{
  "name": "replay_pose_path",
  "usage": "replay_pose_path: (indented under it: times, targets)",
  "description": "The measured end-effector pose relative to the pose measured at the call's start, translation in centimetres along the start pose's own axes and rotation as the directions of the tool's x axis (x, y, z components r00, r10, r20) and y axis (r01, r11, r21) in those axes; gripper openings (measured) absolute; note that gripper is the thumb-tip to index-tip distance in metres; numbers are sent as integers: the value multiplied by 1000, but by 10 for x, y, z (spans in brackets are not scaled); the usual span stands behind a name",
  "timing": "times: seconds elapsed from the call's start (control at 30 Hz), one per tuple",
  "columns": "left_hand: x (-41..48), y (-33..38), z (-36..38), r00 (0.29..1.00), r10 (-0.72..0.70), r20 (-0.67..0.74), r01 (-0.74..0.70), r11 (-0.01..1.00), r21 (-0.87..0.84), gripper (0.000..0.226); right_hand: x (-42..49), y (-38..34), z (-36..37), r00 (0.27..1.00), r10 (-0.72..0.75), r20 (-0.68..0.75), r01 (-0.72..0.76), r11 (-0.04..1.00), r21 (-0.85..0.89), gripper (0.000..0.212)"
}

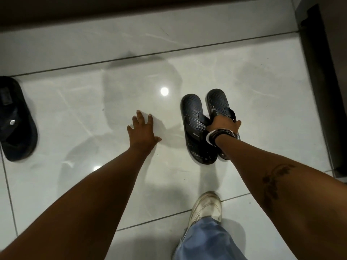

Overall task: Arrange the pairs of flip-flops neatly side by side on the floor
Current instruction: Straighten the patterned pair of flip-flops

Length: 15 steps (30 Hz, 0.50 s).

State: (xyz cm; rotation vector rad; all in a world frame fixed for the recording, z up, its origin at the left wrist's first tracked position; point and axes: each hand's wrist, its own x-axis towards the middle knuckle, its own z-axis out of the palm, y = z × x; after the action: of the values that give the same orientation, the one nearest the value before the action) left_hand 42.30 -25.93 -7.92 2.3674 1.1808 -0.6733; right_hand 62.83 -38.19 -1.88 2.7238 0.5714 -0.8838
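Note:
A pair of black flip-flops with wavy patterned soles (195, 111) lies side by side on the glossy white tiled floor (93, 113), toes pointing away from me. My right hand (224, 124), with bangles at the wrist, is closed over the straps of both. My left hand (143, 130) hovers flat just above the bare tile to the left of the pair, fingers spread, holding nothing. Another dark flip-flop with a small metal tag (16, 119) lies at the far left edge, partly cut off by the frame.
A dark wall base (131, 8) runs along the top. A dark furniture edge (323, 91) stands on the right, close to the pair. My foot in a pale shoe (206, 207) and a blue trouser leg (206, 241) are at the bottom.

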Motion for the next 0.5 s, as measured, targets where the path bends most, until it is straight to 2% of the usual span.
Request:
replay_pose_path:
  times: [0.1, 0.2, 0.37, 0.5]
  targets:
    - [1, 1, 0, 1000, -2, 12, 3, 1000, -26, 100, 5, -7, -10, 998, -47, -36, 46, 999, -16, 23]
    - [1, -1, -1, 1000, 5, 3, -5, 1000, -21, 100, 17, -22, -29, 993, -91, -69, 93, 995, 38, 13]
    - [9, -1, -7, 1000, 16, 12, -16, 999, -36, 107, 44, -58, -58, 984, -95, -151, 107, 992, 70, 21]
    - [13, 0, -8, 1000, 13, 24, -12, 999, -52, 111, 70, -81, -65, 986, -57, -158, 74, 992, 102, 35]
